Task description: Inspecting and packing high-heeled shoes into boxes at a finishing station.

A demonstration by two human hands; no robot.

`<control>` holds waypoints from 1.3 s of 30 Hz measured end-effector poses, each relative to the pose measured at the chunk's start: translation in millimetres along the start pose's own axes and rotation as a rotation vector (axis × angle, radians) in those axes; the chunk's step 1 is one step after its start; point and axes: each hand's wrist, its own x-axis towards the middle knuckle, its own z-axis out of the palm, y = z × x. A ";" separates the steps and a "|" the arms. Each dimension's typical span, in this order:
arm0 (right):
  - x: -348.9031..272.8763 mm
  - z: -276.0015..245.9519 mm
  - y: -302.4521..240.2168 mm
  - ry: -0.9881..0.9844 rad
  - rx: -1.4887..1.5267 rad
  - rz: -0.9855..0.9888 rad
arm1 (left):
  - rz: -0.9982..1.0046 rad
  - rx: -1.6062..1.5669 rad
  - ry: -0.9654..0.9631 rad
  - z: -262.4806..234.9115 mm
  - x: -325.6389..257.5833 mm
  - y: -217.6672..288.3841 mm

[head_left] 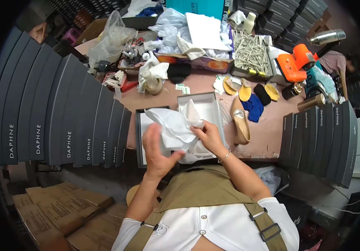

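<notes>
A crumpled sheet of white tissue paper (pixel 169 125) is held up in front of me, over an open shoe box. My right hand (pixel 209 136) pinches its right edge between thumb and fingers. Slightly blurred, my left hand (pixel 157 150) is open at the paper's left side, its thumb apart from the fingers; whether it touches the sheet is hard to see. Beneath lie the white-lined box (pixel 208 104) and, to its left, a dark-edged lid or second tray (pixel 140 134), partly covered. A beige shoe (pixel 239 119) rests right of the box.
Rows of dark grey shoe boxes stand at left (pixel 63 113) and right (pixel 314 138). Behind are a jar with a brush (pixel 153 85), a carton of sticks (pixel 251 54), an orange tool (pixel 295 62), yellow pads (pixel 245 93) and a blue cloth (pixel 253 108). Flattened cardboard (pixel 58 205) lies lower left.
</notes>
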 end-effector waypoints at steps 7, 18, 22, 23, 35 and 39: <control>-12.8 -53.9 -18.1 -0.012 -0.572 -0.192 | -0.376 -0.366 -0.081 53.0 -31.3 -58.6; -81.0 -197.2 38.3 0.123 0.102 0.275 | -0.198 -0.241 0.066 45.7 20.5 -65.8; -93.1 -187.5 -71.1 -0.359 0.579 0.313 | -0.263 -0.325 0.070 38.8 24.7 -53.4; -91.0 -172.9 -84.7 -0.352 0.571 0.351 | -0.267 -0.331 0.111 36.9 25.4 -45.2; -67.9 -76.7 18.4 -0.237 1.401 0.549 | -0.161 -0.473 0.083 12.9 8.4 -14.9; -75.4 -77.1 22.7 -0.272 1.477 0.518 | -0.070 -0.528 0.016 18.8 2.4 3.3</control>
